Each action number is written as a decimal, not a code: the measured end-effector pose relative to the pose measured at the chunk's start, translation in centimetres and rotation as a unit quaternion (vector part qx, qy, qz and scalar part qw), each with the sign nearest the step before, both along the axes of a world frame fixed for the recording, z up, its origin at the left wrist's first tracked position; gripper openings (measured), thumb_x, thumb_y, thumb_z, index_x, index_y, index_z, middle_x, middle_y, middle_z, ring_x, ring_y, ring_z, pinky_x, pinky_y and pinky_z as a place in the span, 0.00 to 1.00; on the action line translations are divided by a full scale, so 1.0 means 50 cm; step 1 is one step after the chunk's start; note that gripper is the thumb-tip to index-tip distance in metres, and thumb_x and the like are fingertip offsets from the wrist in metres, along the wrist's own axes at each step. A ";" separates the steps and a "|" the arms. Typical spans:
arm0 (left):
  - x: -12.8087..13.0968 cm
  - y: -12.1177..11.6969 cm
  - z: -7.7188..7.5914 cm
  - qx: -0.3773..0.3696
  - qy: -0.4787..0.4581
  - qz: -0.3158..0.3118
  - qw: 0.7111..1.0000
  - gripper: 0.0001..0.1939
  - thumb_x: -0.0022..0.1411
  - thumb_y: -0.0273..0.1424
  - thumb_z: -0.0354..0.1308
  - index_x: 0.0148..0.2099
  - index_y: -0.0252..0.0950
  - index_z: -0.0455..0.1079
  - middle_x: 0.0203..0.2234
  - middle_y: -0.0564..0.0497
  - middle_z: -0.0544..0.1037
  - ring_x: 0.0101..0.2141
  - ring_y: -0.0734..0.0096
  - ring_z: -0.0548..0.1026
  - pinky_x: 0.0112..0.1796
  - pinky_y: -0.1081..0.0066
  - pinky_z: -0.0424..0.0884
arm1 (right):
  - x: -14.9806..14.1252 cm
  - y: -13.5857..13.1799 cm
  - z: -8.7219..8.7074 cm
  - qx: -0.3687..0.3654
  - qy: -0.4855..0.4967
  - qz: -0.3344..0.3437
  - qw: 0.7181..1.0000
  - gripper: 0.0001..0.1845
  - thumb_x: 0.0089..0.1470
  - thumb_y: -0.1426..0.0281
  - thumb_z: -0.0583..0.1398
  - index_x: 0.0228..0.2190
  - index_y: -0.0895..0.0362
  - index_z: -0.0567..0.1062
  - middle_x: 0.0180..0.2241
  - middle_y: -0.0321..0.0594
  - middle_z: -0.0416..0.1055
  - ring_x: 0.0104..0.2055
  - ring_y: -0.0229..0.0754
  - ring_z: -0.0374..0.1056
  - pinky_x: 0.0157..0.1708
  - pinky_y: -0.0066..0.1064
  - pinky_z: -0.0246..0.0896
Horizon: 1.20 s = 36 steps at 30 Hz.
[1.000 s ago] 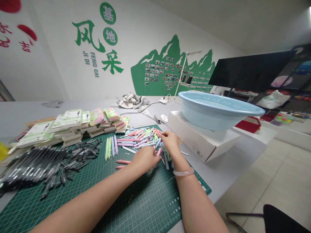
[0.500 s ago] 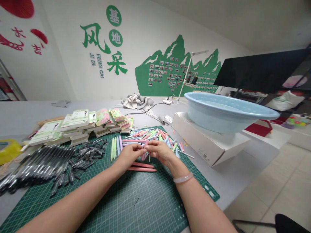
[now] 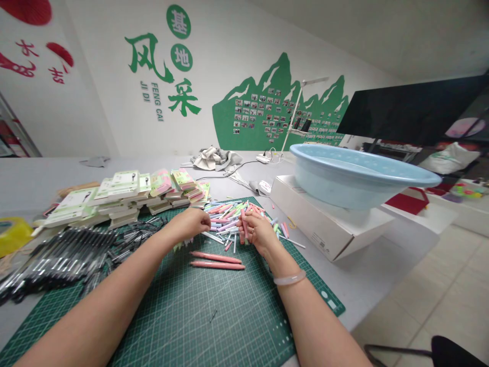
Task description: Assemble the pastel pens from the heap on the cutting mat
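Observation:
My left hand (image 3: 190, 224) rests at the left edge of a heap of pastel pens (image 3: 229, 214), its curled fingers hiding whatever lies under them. My right hand (image 3: 260, 232) closes on a few pink pens (image 3: 243, 228) at the heap's front. Both hands are on a green cutting mat (image 3: 214, 311). Just below them, two longer pink pens (image 3: 216, 261) lie side by side, apart from the heap. Black pens (image 3: 64, 260) spread over the mat's left end.
Stacks of packaged pens (image 3: 122, 196) stand behind the mat. A pale blue plastic basin (image 3: 355, 176) sits on a white box (image 3: 321, 216) to the right. A yellow tape roll (image 3: 13, 234) lies at the far left, and the table ends at the right, above a tiled floor.
My hands were together in front of the heap and have parted, the left moving left and away from me. The right has moved forward into the heap.

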State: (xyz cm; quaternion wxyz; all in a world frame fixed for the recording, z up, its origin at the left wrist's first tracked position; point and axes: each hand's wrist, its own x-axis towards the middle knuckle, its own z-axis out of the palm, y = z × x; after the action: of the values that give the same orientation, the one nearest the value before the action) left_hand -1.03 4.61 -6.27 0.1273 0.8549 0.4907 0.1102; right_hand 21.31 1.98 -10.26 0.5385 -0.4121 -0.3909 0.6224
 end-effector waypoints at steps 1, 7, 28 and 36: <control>-0.010 0.001 0.013 0.016 -0.015 0.013 1.000 0.10 0.52 0.35 0.54 0.31 0.39 0.75 0.26 0.52 0.78 0.29 0.68 0.72 0.28 0.74 0.60 | -0.001 0.001 -0.001 0.006 0.001 0.000 1.000 0.08 0.42 0.69 0.62 0.27 0.59 0.71 0.21 0.37 0.71 0.18 0.32 0.63 0.16 0.21 0.57; -0.090 -0.022 0.095 0.019 -0.108 0.050 0.993 0.17 0.55 0.43 0.51 0.37 0.38 0.75 0.33 0.51 0.79 0.34 0.66 0.73 0.35 0.72 0.63 | -0.005 0.003 -0.002 0.024 0.005 0.014 1.000 0.08 0.41 0.68 0.61 0.25 0.60 0.71 0.19 0.35 0.67 0.15 0.29 0.55 0.10 0.19 0.41; 0.014 -0.037 -0.036 0.063 0.033 -0.088 0.994 0.08 0.52 0.27 0.54 0.32 0.41 0.73 0.31 0.52 0.76 0.35 0.67 0.71 0.34 0.73 0.61 | -0.020 -0.003 -0.015 0.014 -0.032 0.028 0.999 0.07 0.39 0.69 0.60 0.22 0.59 0.68 0.17 0.32 0.66 0.14 0.28 0.52 0.11 0.20 0.41; 0.028 -0.033 -0.049 0.095 0.007 -0.114 0.989 0.07 0.56 0.29 0.52 0.34 0.40 0.72 0.33 0.51 0.75 0.38 0.68 0.70 0.36 0.73 0.62 | -0.020 -0.007 -0.009 0.011 -0.017 0.014 1.000 0.07 0.39 0.69 0.61 0.22 0.60 0.69 0.17 0.33 0.66 0.14 0.28 0.53 0.11 0.20 0.42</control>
State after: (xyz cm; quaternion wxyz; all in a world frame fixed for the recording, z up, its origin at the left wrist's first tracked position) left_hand 0.38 2.95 -8.70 0.0536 0.9141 0.3783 0.1356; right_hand 20.31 1.63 -10.72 0.5280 -0.4108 -0.4125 0.6183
